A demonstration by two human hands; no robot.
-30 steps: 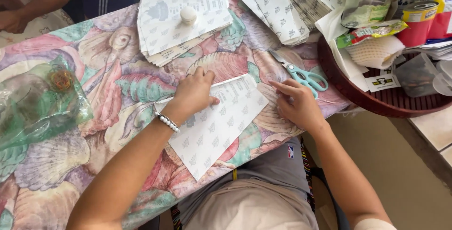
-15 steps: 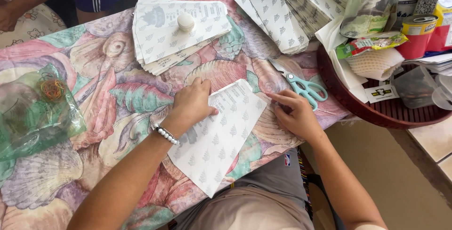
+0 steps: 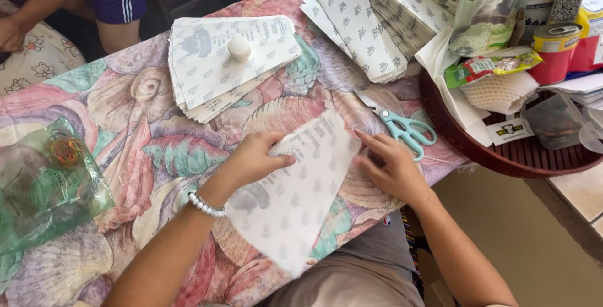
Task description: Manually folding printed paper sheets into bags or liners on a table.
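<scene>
far left: green plastic bag (image 3: 44, 184) with rubber bands (image 3: 66, 151) inside, lying on the shell-print tablecloth (image 3: 125, 156); well apart from both hands.
upper left: another person's arm (image 3: 44, 5) at the table edge, not mine.
stack: pile of printed paper sheets (image 3: 220, 68), small round white weight (image 3: 239, 47) on top; beyond my left hand.
left hand: left hand (image 3: 251, 159), bead bracelet (image 3: 204, 205) on the wrist, palm down, fingers curled and pressing on the sheet's upper left edge; no pinch I can see.
sheet: white patterned paper sheet (image 3: 295, 200), lying flat between my two hands. Long axis runs diagonal, from its far end near the scissors to its near end hanging over the table edge toward my lap.
right hand: right hand (image 3: 389, 165), open, fingers spread flat, fingertips touching the sheet's right edge near the far corner.
key relation: both hands sit at the sheet's far end, one on each side; most of its length lies nearer me than the hands. Left hand is further onto it.
scissors: teal-handled scissors (image 3: 402, 128) just beyond my right hand, not touched.
second stack: more patterned sheets (image 3: 364, 24), fanned out behind the scissors.
far right: dark red round tray (image 3: 502, 162) with jar and packets.
</scene>
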